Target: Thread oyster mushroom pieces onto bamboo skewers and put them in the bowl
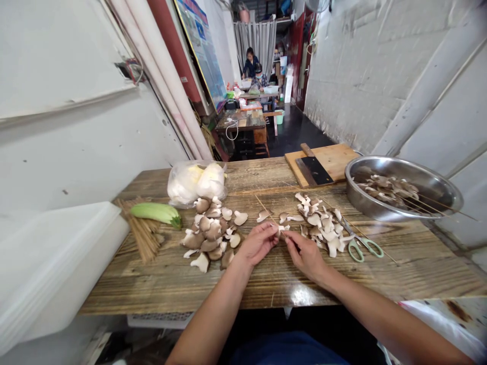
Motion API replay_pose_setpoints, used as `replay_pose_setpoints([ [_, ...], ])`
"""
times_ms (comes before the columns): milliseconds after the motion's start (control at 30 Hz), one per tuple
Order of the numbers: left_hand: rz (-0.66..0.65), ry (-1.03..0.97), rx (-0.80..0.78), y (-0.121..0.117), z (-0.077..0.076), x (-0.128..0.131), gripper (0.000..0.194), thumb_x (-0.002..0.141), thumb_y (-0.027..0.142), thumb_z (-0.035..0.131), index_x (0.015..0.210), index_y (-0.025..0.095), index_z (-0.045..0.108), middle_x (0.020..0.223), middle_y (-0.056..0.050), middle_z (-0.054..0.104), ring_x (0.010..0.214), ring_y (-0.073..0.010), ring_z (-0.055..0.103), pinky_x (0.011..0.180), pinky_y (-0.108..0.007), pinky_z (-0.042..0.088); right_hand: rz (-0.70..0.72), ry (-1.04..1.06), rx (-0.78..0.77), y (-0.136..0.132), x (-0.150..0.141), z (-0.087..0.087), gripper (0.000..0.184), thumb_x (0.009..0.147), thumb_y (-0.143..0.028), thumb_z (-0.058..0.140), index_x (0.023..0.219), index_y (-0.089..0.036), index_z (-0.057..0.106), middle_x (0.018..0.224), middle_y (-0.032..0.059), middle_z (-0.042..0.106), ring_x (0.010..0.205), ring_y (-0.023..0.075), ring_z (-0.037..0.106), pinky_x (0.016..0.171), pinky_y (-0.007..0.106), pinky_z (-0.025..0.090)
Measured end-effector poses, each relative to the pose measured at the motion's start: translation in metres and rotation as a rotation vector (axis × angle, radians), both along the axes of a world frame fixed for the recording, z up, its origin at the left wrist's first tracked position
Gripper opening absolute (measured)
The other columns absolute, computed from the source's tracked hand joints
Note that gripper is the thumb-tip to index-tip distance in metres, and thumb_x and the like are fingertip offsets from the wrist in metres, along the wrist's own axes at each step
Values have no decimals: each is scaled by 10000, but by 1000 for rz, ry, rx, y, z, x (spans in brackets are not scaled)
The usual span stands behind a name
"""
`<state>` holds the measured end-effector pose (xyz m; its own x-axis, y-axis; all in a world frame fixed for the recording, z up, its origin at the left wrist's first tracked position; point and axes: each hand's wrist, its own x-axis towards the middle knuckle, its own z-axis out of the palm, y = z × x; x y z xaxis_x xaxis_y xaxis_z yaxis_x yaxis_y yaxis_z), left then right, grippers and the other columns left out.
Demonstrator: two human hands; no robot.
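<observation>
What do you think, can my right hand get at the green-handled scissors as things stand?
Probably yes: the scissors lie on the table to the right of your right hand, with their handles toward you. The mushroom pile crowds only the blades, though the hand seems busy with a skewer.

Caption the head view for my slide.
Left hand and right hand hold a mushroom and skewer over the wooden table.
</observation>
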<state>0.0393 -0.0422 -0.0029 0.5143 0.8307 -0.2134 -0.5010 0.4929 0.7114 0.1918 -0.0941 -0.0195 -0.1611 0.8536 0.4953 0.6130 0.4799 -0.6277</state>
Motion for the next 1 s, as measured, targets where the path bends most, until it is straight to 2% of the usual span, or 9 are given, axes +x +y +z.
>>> replay_pose_setpoints([
  [67, -38, 28, 5, -1, 0, 0, 169, 690, 224, 701, 793, 118, 618, 702, -27, 594, 605, -84, 536, 606, -217, 423, -19, 26, 0, 2, 2, 1, 245, 876, -198, 410, 1055, -190, 577, 898, 60, 696, 749, 169, 660, 695, 275, 521],
  [133, 45, 117, 52, 3, 0, -4, 231, 709, 297, 678, 870, 139, 630, 756, -45, 622, 627, -104, 553, 598, -228, 413, -59, 61, -7, 4, 6, 4, 233, 873, -213, 420, 1031, -183, 589, 880, 59, 696, 736, 169, 656, 683, 270, 515],
  [233, 458, 509, 282, 16, -2, -15, 226, 692, 310, 677, 867, 168, 658, 774, -42, 641, 655, -124, 557, 619, -237, 396, -156, 132, -30, 7, 11, 9, 232, 870, -241, 432, 1019, -178, 598, 877, 59, 693, 735, 171, 647, 678, 271, 508],
  [300, 640, 829, 445, 26, -4, -22, 145, 660, 261, 692, 776, 175, 678, 712, -32, 636, 660, -139, 552, 662, -251, 391, -192, 169, -47, 8, 14, 10, 238, 870, -258, 434, 1020, -176, 599, 859, 56, 691, 694, 164, 635, 651, 268, 500],
  [367, 617, 1054, 540, 33, -7, -24, 81, 632, 229, 702, 696, 184, 680, 641, -30, 620, 654, -161, 549, 683, -270, 386, -191, 182, -66, 9, 15, 10, 246, 871, -262, 431, 1025, -169, 599, 825, 50, 688, 625, 150, 609, 605, 259, 485],
  [467, 525, 1192, 592, 40, -11, -21, 69, 602, 192, 710, 572, 196, 647, 549, -26, 580, 633, -180, 547, 674, -284, 382, -153, 183, -93, 9, 16, 9, 246, 866, -256, 429, 1013, -167, 605, 797, 40, 682, 593, 141, 588, 574, 248, 467],
  [600, 562, 1079, 542, 46, -19, -19, 42, 613, 190, 700, 618, 189, 658, 590, -34, 617, 628, -167, 565, 653, -279, 408, -100, 166, -163, 9, 16, 7, 235, 853, -253, 435, 966, -170, 624, 761, 30, 681, 588, 143, 591, 547, 237, 453],
  [800, 631, 513, 174, 53, -27, -25, 283, 591, 291, 739, 789, 115, 638, 670, -44, 651, 604, -134, 617, 579, -259, 481, 61, 99, -276, 5, 12, 11, 240, 853, -232, 421, 899, -195, 654, 730, 6, 683, 581, 140, 586, 562, 234, 446],
  [1000, 757, 316, 117, 55, -25, -26, 281, 551, 197, 774, 775, 98, 636, 692, -23, 650, 632, -98, 625, 675, -260, 525, 116, 86, -323, 4, 10, 8, 236, 850, -218, 426, 900, -196, 656, 751, 14, 687, 650, 158, 617, 610, 243, 466],
])
